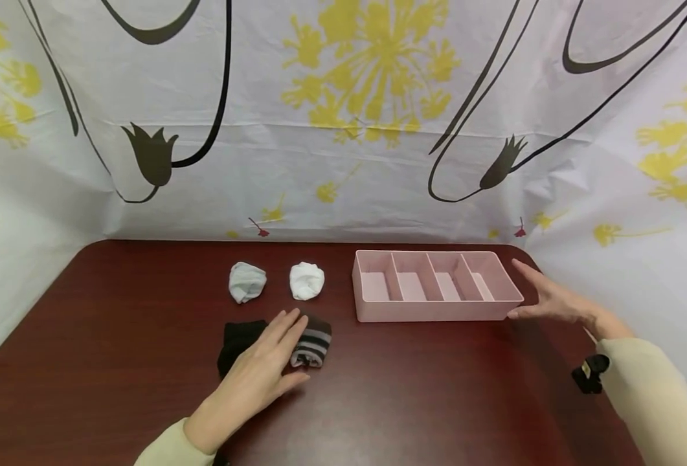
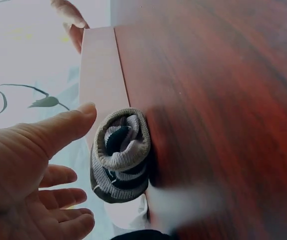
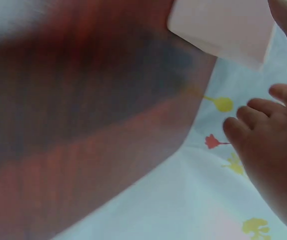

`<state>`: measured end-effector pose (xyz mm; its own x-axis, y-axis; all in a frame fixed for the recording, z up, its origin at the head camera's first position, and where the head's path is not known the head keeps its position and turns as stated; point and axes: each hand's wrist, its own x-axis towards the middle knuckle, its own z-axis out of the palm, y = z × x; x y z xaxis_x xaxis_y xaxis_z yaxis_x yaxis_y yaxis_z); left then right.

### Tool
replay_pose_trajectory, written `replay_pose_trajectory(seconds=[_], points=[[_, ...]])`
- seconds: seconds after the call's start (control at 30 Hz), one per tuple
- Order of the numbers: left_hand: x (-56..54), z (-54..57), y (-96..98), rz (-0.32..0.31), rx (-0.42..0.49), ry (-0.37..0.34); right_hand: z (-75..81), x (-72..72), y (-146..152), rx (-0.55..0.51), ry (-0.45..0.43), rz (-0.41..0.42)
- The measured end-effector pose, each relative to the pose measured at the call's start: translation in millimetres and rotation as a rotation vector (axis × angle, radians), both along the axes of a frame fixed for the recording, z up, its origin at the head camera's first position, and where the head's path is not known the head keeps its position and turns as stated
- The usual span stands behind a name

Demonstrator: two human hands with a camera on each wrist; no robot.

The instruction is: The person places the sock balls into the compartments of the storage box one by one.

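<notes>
Over the dark and striped bundles my left hand (image 1: 264, 366) reaches with fingers extended and thumb apart. A rolled striped sock (image 1: 313, 343), brown with grey and black bands, sits just beyond its fingers; the left wrist view shows the sock's rolled cuff (image 2: 122, 140) beside the thumb, with nothing gripped. A black folded sock (image 1: 239, 340) is partly hidden behind that hand. Behind them lie a grey rolled sock (image 1: 247, 282) and a white one (image 1: 306, 281). My right hand (image 1: 555, 303) is spread at the right end of a pink divided box (image 1: 436, 312); whether it touches is unclear.
The box has several compartments, with no socks visible inside. It stands near the back edge of the dark red table (image 1: 413, 395). A white sheet with flower prints (image 1: 250, 162) hangs behind and at both sides.
</notes>
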<state>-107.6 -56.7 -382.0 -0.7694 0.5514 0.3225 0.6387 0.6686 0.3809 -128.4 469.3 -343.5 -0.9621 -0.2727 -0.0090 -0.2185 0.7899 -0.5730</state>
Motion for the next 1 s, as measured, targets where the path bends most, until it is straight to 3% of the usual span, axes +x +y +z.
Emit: replay_pose_trajectory(seconds=[0.33, 0.53, 0.87, 1.0], points=[[-8.2, -1.3, 10.3, -0.013, -0.048, -0.065, 25.5, -33.4, 0, 0.157, -0.23, 0.054], [-10.0, -2.1, 12.5, -0.023, -0.066, -0.052, 31.3, -44.2, -2, 0.21, -0.346, 0.058], [-15.4, -3.3, 13.0, -0.011, -0.071, -0.01, 32.5, -58.1, -9, 0.286, -0.438, 0.061], [-18.9, -5.1, 15.3, -0.021, -0.076, 0.028, 29.3, -58.5, -7, 0.282, -0.425, 0.09]])
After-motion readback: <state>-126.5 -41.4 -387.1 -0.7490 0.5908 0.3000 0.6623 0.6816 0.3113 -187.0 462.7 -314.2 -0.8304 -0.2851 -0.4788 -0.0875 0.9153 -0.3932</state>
